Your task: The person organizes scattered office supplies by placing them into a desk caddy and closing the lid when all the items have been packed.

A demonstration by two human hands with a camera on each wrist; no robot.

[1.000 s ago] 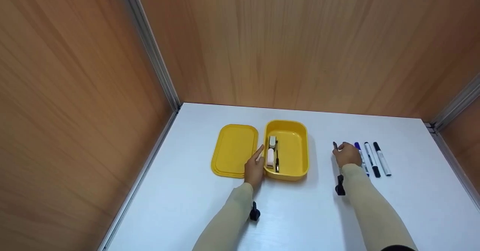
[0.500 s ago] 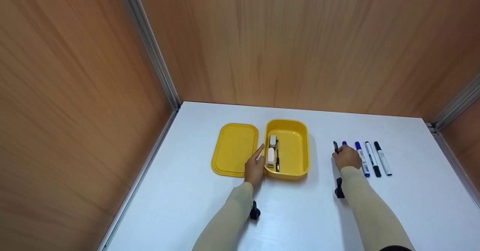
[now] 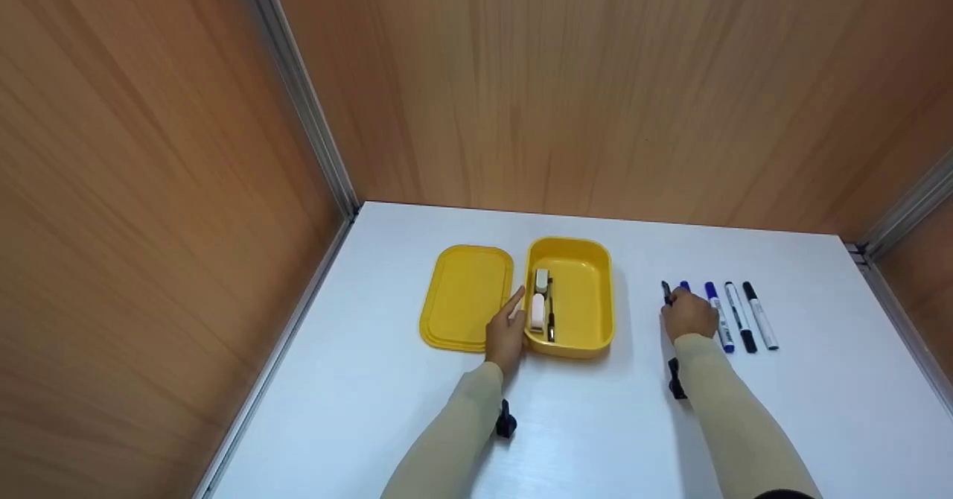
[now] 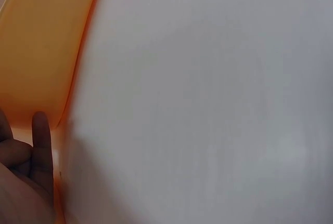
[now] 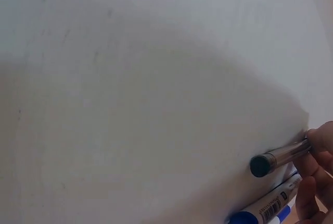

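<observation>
One white table [image 3: 610, 439] carries everything, boxed in by wood-grain walls. On it sit one yellow box [image 3: 583, 298] and, just to its left, one flat yellow lid [image 3: 463, 298] lying apart from it. Inside the box, along its left side, lie two white erasers [image 3: 539, 296] end to end and one thin dark pen [image 3: 550, 309] beside them.

The left hand [image 3: 506, 333] rests against the box's left wall, forefinger stretched out straight along the rim, the other fingers loosely bent and holding nothing.

To the right of the box lies a row of markers: two blue-capped markers [image 3: 719, 316] and two black-capped markers [image 3: 752, 313].

The right hand [image 3: 691, 316] sits at the row's left end, its fingers pinched around one slim dark metal pen [image 5: 278, 157], low over the table.
</observation>
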